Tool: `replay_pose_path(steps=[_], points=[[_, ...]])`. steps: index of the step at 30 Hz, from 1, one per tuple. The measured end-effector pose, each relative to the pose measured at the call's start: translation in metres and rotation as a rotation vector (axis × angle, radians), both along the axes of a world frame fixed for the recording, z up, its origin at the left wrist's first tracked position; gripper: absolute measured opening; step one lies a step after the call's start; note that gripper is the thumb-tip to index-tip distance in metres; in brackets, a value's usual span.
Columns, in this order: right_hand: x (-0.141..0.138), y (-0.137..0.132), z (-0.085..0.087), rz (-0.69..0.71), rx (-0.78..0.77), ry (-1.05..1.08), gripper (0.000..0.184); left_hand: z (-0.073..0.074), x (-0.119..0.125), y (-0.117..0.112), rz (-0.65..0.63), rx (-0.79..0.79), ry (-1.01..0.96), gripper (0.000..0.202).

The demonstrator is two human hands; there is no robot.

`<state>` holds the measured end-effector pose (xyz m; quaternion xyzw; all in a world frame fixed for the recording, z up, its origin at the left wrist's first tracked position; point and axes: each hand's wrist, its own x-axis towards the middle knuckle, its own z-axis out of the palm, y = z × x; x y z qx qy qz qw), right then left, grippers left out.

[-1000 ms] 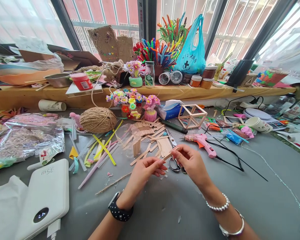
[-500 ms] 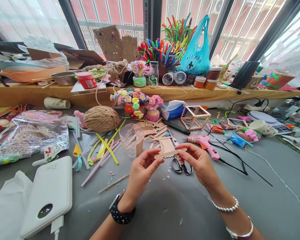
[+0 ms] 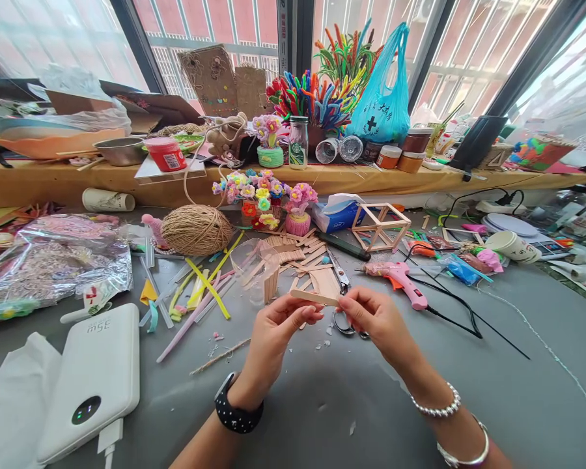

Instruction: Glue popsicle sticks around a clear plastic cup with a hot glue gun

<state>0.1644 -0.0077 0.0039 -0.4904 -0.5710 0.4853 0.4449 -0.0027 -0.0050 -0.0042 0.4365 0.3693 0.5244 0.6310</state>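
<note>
A flat wooden craft stick [image 3: 314, 298] is held level above the grey table [image 3: 322, 404]. My right hand [image 3: 376, 319] pinches its right end. My left hand [image 3: 273, 332], with a black watch on the wrist, has curled fingers touching the stick from below near its left part. Scissors [image 3: 344, 322] lie on the table just behind my right hand. A heap of loose wooden sticks [image 3: 303, 260] lies beyond both hands.
A pink glue gun [image 3: 398, 279] with a black cable lies right of the sticks. A wooden cube frame [image 3: 379, 227], a twine ball [image 3: 195, 229], coloured straws [image 3: 200, 286], a white power bank [image 3: 90, 381] and a foil bag [image 3: 49, 264] crowd the table. A cluttered shelf [image 3: 273, 174] runs behind.
The stick has turned from tilting up to the right to lying nearly level, with its free end now pointing left. Both hands have moved slightly closer together.
</note>
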Motion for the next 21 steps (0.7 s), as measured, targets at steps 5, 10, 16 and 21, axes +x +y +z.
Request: replay_pose_path(steps=[5, 10, 16, 21], points=[[-0.014, -0.007, 0.002, 0.228, -0.096, 0.004, 0.033, -0.007, 0.002, 0.001, -0.027, -0.07, -0.026, 0.024], [-0.014, -0.006, 0.001, 0.275, -0.133, -0.001, 0.038, -0.007, 0.002, 0.002, -0.176, -0.134, -0.196, 0.026], [0.046, 0.018, -0.002, -0.314, -0.039, -0.509, 0.054, -0.004, -0.001, 0.003, -0.204, -0.239, -0.3, 0.022], [0.087, 0.029, -0.016, -0.778, -0.028, -1.278, 0.049, -0.006, -0.003, 0.001, -0.286, -0.228, -0.366, 0.022]])
